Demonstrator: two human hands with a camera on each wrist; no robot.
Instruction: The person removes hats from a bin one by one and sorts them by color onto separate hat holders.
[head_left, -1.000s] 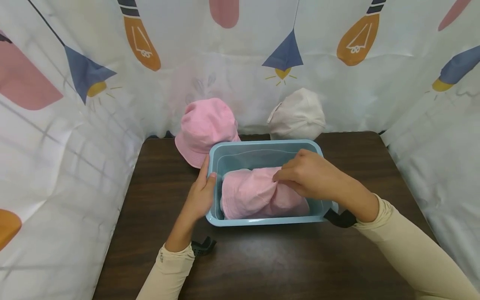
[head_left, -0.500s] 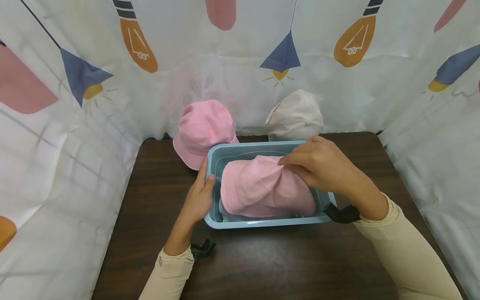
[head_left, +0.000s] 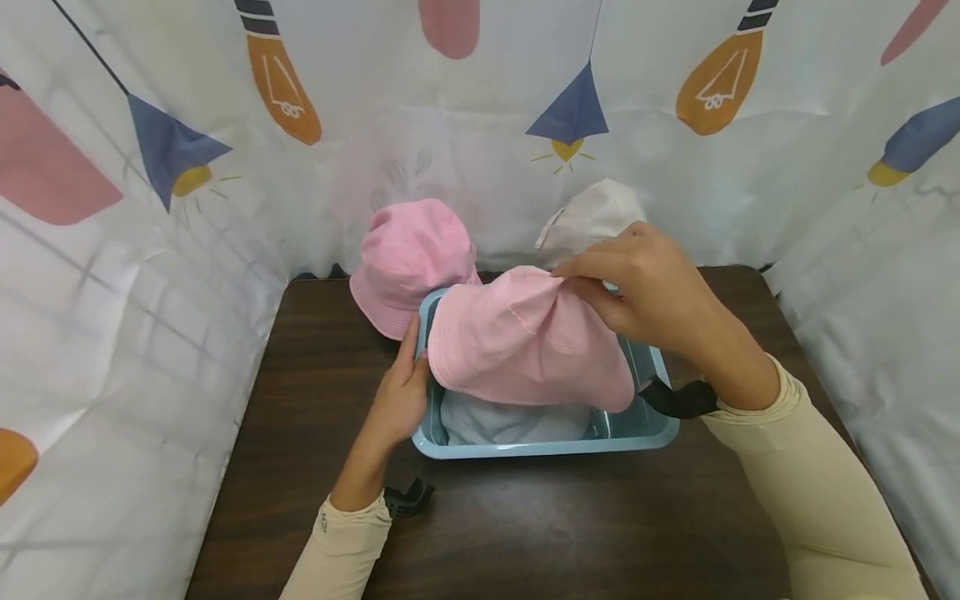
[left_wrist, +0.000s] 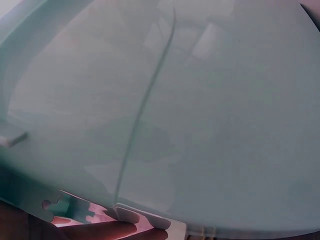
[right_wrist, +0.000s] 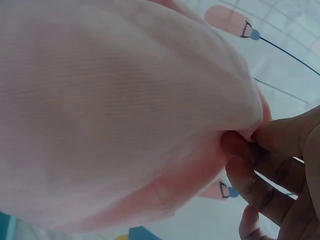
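A light pink bucket hat (head_left: 525, 342) hangs above a light blue plastic bin (head_left: 540, 450). My right hand (head_left: 645, 283) pinches the crown of this hat between thumb and fingers, seen closely in the right wrist view, where the pink cloth (right_wrist: 125, 100) bunches at the fingertips. Under the hat, a pale grey-blue cloth item (head_left: 510, 419) lies in the bin. My left hand (head_left: 401, 392) grips the bin's left end, thumb at the rim. The bin's wall (left_wrist: 150, 125) fills the left wrist view, with fingers (left_wrist: 100, 230) at its lower edge.
A brighter pink bucket hat (head_left: 416, 250) sits behind the bin's left corner. An off-white hat (head_left: 588, 218) stands at the back, partly covered by my right hand. The dark wooden table (head_left: 525, 533) is enclosed by a white patterned curtain (head_left: 480, 125).
My right hand has lifted the light pink bucket hat up out of the bin, uncovering the grey-blue cloth item beneath. My left hand has stayed at the bin's left end.
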